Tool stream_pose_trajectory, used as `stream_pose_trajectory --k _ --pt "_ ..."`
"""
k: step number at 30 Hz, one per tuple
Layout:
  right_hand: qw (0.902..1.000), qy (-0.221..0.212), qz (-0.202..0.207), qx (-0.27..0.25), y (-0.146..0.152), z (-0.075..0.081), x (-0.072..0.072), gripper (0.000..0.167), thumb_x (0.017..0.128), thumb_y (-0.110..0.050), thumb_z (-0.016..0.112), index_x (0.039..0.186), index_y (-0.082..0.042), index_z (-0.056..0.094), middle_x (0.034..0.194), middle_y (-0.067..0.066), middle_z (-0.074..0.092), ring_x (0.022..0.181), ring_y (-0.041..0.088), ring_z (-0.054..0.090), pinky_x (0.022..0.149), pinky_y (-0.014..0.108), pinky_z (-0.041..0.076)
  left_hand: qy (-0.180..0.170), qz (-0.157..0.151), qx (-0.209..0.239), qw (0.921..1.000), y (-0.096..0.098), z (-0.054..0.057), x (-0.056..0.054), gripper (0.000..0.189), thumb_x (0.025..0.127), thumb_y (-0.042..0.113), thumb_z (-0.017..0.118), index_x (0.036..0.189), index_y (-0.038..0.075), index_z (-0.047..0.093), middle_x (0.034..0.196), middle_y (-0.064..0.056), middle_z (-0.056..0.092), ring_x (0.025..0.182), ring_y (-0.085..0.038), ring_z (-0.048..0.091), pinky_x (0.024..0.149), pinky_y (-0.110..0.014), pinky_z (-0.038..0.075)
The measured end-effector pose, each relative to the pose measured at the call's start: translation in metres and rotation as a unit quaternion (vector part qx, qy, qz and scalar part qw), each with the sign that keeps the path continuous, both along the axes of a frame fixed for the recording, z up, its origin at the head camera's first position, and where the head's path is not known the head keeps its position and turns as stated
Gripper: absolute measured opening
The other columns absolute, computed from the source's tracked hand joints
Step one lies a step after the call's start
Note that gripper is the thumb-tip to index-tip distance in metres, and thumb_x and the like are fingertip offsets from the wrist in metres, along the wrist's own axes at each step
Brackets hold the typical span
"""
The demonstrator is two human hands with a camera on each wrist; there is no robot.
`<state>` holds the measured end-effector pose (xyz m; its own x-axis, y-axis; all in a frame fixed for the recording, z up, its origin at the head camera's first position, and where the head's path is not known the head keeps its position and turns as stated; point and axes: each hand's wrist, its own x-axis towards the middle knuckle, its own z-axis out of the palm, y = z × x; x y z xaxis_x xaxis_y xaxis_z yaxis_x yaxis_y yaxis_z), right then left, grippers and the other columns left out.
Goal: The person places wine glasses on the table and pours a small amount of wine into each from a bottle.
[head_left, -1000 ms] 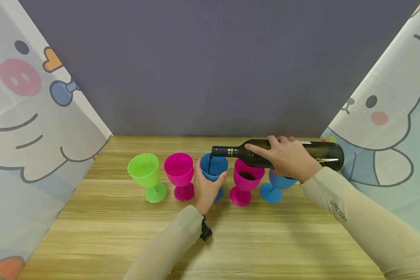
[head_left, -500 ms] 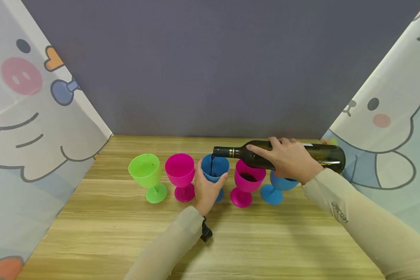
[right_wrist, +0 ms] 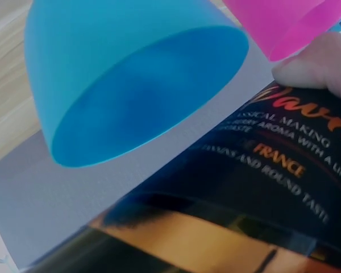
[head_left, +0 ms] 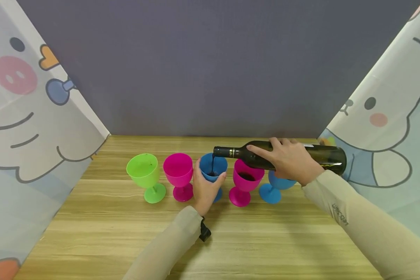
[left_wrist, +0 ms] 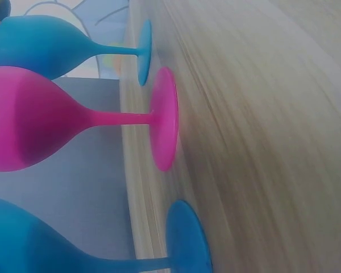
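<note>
In the head view my right hand (head_left: 287, 158) grips a dark wine bottle (head_left: 325, 158) around its body and holds it nearly level, neck to the left. Dark liquid runs from its mouth into the middle blue goblet (head_left: 218, 164), where a little has pooled. My left hand (head_left: 205, 190) holds that goblet's bowl, thumb on the right and fingers on the left; its foot stands on the table. The right wrist view shows the bottle's printed label (right_wrist: 278, 153) and my thumb (right_wrist: 312, 68) against it.
A green goblet (head_left: 145, 175) and a pink goblet (head_left: 178, 171) stand to the left. A second pink goblet (head_left: 243, 182), with dark liquid inside, and another blue goblet (head_left: 271, 193) stand under the bottle on the right. A grey panel (head_left: 210, 70) rises behind the wooden table (head_left: 259, 241).
The dark liquid keeps running into the middle blue goblet, with more of it showing at the bottom. Both hands stay nearly in place; the view shifts slightly.
</note>
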<state>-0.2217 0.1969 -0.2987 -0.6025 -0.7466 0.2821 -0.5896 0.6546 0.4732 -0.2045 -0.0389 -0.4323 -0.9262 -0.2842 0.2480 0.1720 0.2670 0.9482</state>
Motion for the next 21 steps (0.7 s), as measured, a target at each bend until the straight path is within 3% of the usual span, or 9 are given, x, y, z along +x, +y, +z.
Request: stream_pose_trajectory --k 12,21 --pt "0.9998 -0.006 -0.017 0.006 -0.0012 0.0047 0.0032 0.1 0.054 -0.036 0.091 0.142 -0.029 0.044 0.088 0.021 0.056 0.062 0.033 0.057 0.045 0.038 0.05 -0.009 -0.014 -0.003 0.9999 -0.0005 0.0029 -0.0004 0.09 0.079 0.035 0.077 0.147 0.005 0.026 0.139 -0.013 0.042 0.125 -0.033 0.042 0.103 -0.053 0.037" --pt "0.9998 -0.01 -0.017 0.006 -0.0024 0.006 0.0066 0.098 0.055 -0.033 0.091 0.141 -0.029 0.044 0.09 0.021 0.056 0.065 0.035 0.058 0.047 0.04 0.051 -0.02 0.0 -0.023 0.9995 -0.0006 0.0037 0.0003 0.091 0.077 0.036 0.078 0.147 0.006 0.028 0.141 -0.013 0.042 0.126 -0.032 0.042 0.103 -0.054 0.036"
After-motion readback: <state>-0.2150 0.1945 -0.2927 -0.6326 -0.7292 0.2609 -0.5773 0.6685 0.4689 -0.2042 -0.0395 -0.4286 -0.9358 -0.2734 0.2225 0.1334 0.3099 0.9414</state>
